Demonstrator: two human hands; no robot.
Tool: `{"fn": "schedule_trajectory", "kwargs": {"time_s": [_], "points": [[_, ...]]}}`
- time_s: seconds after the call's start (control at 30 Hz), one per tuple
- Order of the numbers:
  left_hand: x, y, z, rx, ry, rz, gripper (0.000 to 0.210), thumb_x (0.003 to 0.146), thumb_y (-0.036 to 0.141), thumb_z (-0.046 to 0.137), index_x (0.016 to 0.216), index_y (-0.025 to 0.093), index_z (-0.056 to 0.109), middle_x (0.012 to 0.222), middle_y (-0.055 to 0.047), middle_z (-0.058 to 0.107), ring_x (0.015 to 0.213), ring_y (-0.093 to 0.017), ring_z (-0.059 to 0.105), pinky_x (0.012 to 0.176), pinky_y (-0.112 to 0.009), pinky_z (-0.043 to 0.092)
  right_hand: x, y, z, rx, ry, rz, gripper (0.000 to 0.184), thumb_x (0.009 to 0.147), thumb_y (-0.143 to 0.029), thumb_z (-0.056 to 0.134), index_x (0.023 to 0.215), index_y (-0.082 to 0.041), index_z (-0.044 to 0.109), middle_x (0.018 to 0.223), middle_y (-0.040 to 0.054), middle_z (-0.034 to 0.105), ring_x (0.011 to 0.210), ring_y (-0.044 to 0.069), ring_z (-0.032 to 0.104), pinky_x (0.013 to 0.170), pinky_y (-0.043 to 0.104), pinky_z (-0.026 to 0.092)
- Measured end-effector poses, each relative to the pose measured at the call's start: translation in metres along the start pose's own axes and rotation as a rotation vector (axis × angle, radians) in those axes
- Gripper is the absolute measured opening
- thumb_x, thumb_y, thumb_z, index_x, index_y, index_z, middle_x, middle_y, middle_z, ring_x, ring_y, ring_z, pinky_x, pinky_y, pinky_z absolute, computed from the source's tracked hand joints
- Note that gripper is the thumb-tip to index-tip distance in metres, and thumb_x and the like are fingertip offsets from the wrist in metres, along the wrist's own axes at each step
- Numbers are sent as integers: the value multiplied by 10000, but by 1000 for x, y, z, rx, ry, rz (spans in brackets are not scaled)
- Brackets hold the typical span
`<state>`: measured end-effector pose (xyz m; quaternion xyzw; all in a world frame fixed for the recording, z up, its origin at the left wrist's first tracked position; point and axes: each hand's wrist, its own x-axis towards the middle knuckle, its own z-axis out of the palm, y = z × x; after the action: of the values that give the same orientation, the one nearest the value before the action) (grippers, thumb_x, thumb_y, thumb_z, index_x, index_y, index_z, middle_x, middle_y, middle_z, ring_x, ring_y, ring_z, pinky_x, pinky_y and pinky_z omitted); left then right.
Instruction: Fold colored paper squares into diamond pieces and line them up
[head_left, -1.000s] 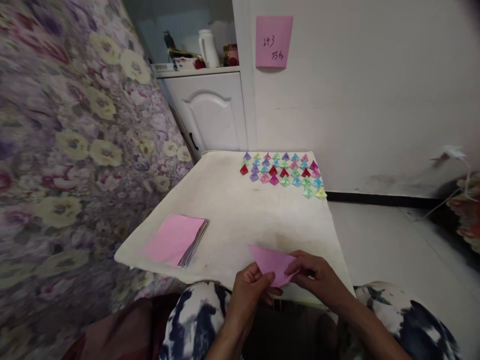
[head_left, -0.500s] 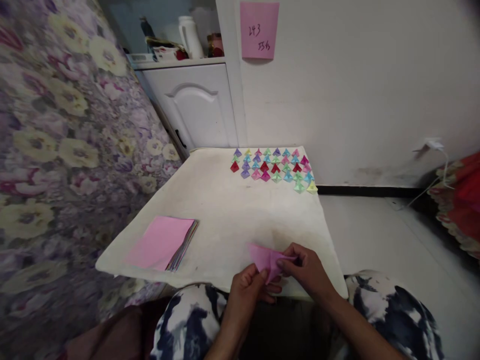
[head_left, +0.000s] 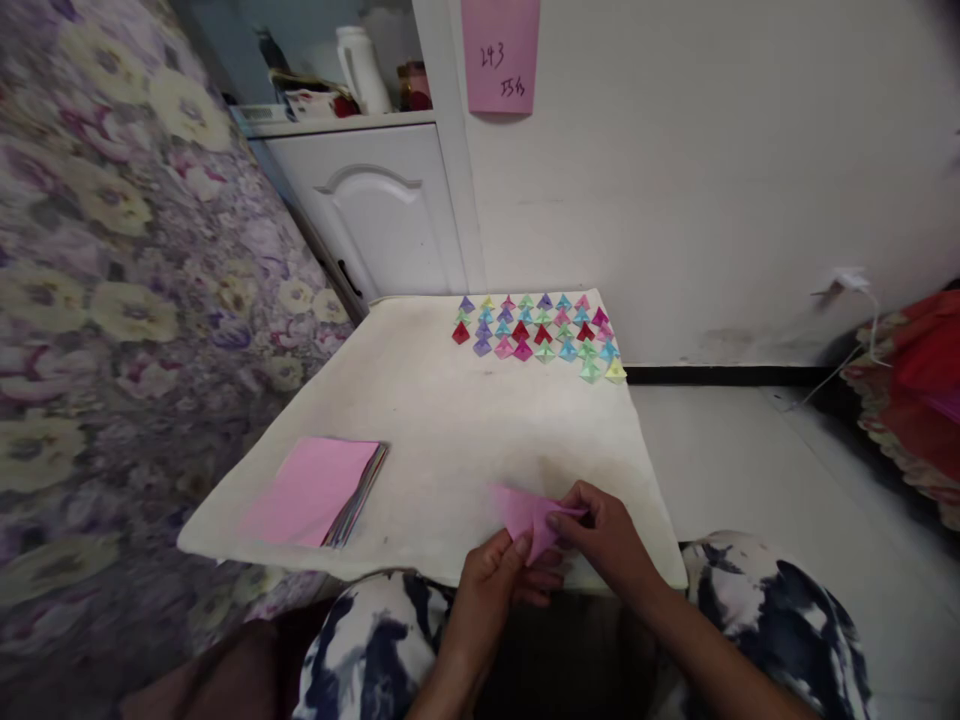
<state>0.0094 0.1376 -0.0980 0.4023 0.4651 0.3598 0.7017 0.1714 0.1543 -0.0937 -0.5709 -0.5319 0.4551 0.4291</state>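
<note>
biggest thing here is the plain pale wall (head_left: 675, 180) behind everything, with flowery purple fabric or paper (head_left: 150, 300) (can't tell which) taking up the left side. next up is the bench (head_left: 420, 400), cream top, far edge just in front of a white cabinet door (head_left: 375, 220). two knees in white and dark blue patterned cloth (head_left: 382, 630) sit at the near edge, one either side of the hands.

then there's a stack of coloured paper (head_left: 315, 490) by the near left corner, pink sheet on top, other colours peeking out along its right side.

hands now: left hand (head_left: 487, 575) is at the near edge, right of the middle, thumb over and fingers under, pinching the bottom of a folded pink paper (head_left: 529, 520). right hand (head_left: 604, 530) is closer to the near right corner, thumb and fingers gripping the paper's right end. so the paper's held between both, just over the near edge, left tip kinda blurry. can't tell if it touches the top.

smallest are the little folded pieces (head_left: 520, 331), red, green, blue, purple, pink, yellow, in rows from the far edge along to the right edge.
</note>
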Motion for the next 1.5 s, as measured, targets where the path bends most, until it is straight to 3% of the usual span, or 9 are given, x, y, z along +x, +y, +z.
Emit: {"fn": "schedule_trajectory", "kwargs": {"time_s": [0.27,0.6,0.7,0.83,0.97,1.23,1.4,1.47,1.5], "points": [[0,7,0,89,-1,-11,343,739,437,630,926,151,654,814,-65,709,658,-191,660,543,-248,495,-1,4,2,-61,16,-19,151,736,-268,606,659,-176,514,587,-36,532,575,132,522,526,220,373],[0,5,1,63,32,-17,371,746,456,617,932,138,666,763,-57,713,622,-178,657,524,-242,494,0,2,3,-19,27,0,141,728,-264,604,671,-190,498,589,-41,518,566,133,529,527,231,418],[1,6,1,64,31,-28,396,727,470,633,935,135,669,754,-58,714,603,-168,653,508,-231,486,-1,-1,3,60,29,18,117,710,-250,617,763,-195,528,648,-31,548,581,140,543,527,243,452],[2,4,1,42,50,-39,411,703,490,649,876,117,661,690,-55,701,561,-153,643,491,-217,471,0,-2,4,156,20,57,293,702,-233,624,977,-212,526,640,-50,549,556,141,559,533,258,475],[2,1,1,8,89,-54,387,697,484,657,806,114,629,658,-53,695,522,-142,633,478,-211,458,1,-2,2,205,18,60,333,692,-235,643,1006,-205,536,596,-73,517,537,128,559,527,247,473],[0,6,3,-31,91,-69,321,696,416,680,764,110,613,633,-54,692,489,-127,614,474,-208,446,4,-3,-8,260,12,67,359,657,-303,702,958,-175,553,561,-65,554,505,128,573,502,246,466],[-1,14,-1,-2,111,-33,326,677,419,691,740,107,617,624,-71,695,485,-140,618,474,-219,450,9,-4,-27,260,75,37,315,665,-337,705,904,-177,578,566,-45,575,516,130,575,509,248,466],[-1,21,-3,33,116,3,316,689,420,679,721,112,622,638,-78,699,506,-155,630,493,-237,468,13,-13,-38,246,108,-7,322,677,-363,694,922,-178,598,648,-6,621,591,144,597,566,266,483],[-1,25,-3,59,108,27,311,702,421,667,716,113,627,653,-84,703,521,-163,637,505,-246,476,14,-21,-42,226,63,-30,354,663,-365,707,949,-179,611,768,34,659,717,174,622,647,292,499]]}}
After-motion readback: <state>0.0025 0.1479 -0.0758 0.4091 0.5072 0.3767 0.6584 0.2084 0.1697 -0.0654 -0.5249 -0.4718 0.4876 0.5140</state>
